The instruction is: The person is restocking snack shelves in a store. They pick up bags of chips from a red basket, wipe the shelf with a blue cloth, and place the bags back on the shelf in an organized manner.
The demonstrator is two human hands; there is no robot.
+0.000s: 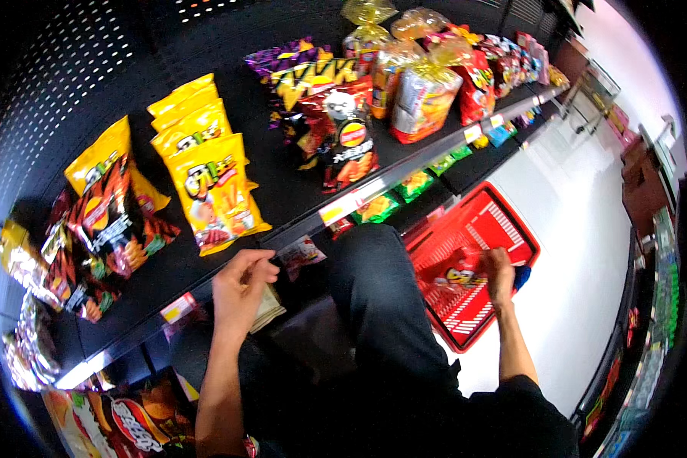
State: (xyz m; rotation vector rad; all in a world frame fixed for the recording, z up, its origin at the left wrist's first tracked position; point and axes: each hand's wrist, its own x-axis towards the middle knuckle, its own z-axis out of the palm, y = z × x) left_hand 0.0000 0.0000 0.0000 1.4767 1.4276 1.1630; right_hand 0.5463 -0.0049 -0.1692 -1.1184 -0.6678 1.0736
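Observation:
A red shopping basket [511, 216] stands on the floor to the right of my bent knee. Over it, my right hand [499, 276] grips the edge of a red snack bag [459, 273], which hangs at or just above the basket's bottom. My left hand [242, 284] is by the front edge of the shelf, its fingers curled in and nothing visible in them. Just ahead of it is a yellow snack bag [215, 195], at the front of a row of similar bags. A small packet [301, 253] and a pale flat packet [269, 309] lie beside the left hand, lower down.
Black and red chip bags [107, 221] stand on the black shelf at left, with more [349, 137] farther right. Beyond are clear-wrapped packs [426, 99]. Green bags [414, 185] show on the lower shelf. Another stocked shelf [664, 282] borders the white floor [569, 229].

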